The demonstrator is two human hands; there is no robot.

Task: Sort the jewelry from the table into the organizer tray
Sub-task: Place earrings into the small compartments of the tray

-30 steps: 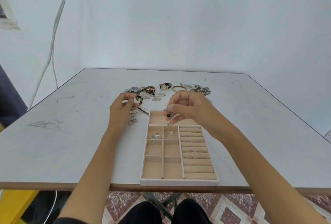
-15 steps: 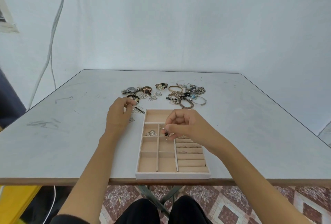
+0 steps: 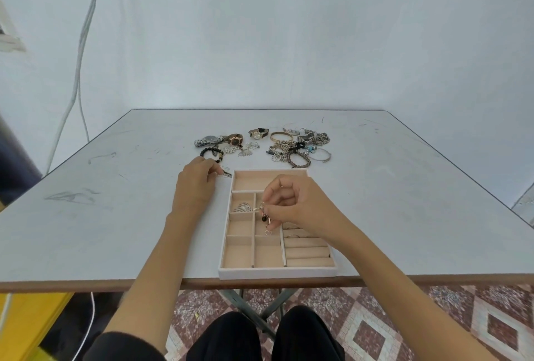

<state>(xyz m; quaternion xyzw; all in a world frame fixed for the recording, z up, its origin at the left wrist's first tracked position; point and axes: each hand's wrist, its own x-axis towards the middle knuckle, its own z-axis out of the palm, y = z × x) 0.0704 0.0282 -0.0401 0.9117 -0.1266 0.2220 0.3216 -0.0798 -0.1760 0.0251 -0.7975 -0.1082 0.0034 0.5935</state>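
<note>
A beige organizer tray [image 3: 277, 271] lies at the table's front edge. Over its small middle compartments my right hand [image 3: 291, 206] pinches a dangling earring [image 3: 265, 217] with a dark bead and a small heart at the bottom. A silver leaf-shaped piece [image 3: 242, 207] lies in the upper-left small compartment. Just left of the tray's far corner, my left hand [image 3: 194, 185] rests on the table, its fingers closed on a small silver piece [image 3: 226, 173]. The jewelry pile [image 3: 297, 146] lies beyond the tray, with watches [image 3: 231, 138] to its left.
A black beaded bracelet [image 3: 211, 153] lies just beyond my left hand. Ring rolls [image 3: 307, 251] fill the tray's right side. The white table [image 3: 115, 204] stands against a pale wall, with cables [image 3: 78, 71] hanging at left and patterned floor tiles below.
My right hand carried the earring from the tray's far end toward me, to the small middle compartments. My left hand lowered to the table beside the tray's corner.
</note>
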